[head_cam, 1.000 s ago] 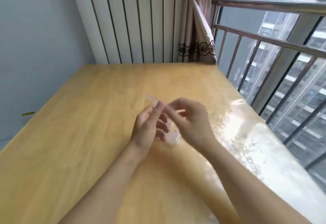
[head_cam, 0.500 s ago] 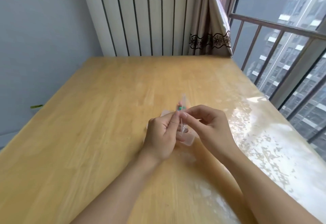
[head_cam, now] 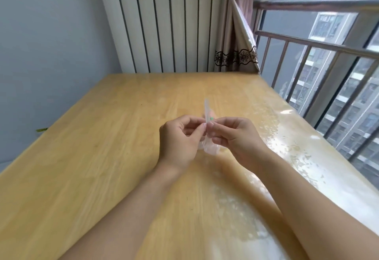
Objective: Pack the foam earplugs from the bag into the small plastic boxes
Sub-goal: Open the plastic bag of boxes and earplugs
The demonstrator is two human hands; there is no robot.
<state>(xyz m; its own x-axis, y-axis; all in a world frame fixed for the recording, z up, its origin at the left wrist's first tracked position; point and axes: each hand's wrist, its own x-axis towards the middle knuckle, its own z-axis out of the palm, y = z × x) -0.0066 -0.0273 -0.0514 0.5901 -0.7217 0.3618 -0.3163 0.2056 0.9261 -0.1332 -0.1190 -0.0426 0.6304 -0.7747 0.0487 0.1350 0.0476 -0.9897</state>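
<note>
Working at the mouth of the bag [head_cam: 211,147] appears to be the step in hand: both forearms reach in from the near edge of the wooden table [head_cam: 86,173] and meet over its middle, with the clear plastic bag pinched between them. No small plastic boxes are visible anywhere on the table, so packing proper is judged not yet begun.

Left hand [head_cam: 180,138]: curled nearly closed, thumb and forefinger pressed together on the bag's left face. Right hand [head_cam: 235,136]: likewise nearly closed, thumb and forefinger gripping the bag's right face, just opposite the left pinch; the remaining fingers are tucked under. The two sets of fingertips are almost touching, with only the film between them.

The bag hangs below the pinch as a small crumpled pouch, clear of the table surface or barely above it; which cannot be told. Its upper strip [head_cam: 206,108] stands upright above the fingers. A small green speck [head_cam: 211,118] shows just beside the right fingertips, possibly an earplug or a print on the film; too small to tell.

Next move, in my judgement: draw the two pinches apart to part the opening, with light force so the thin film does not tear or spill.

Beyond the table stand a ribbed wall panel [head_cam: 164,24] and a window railing [head_cam: 307,44].
</note>
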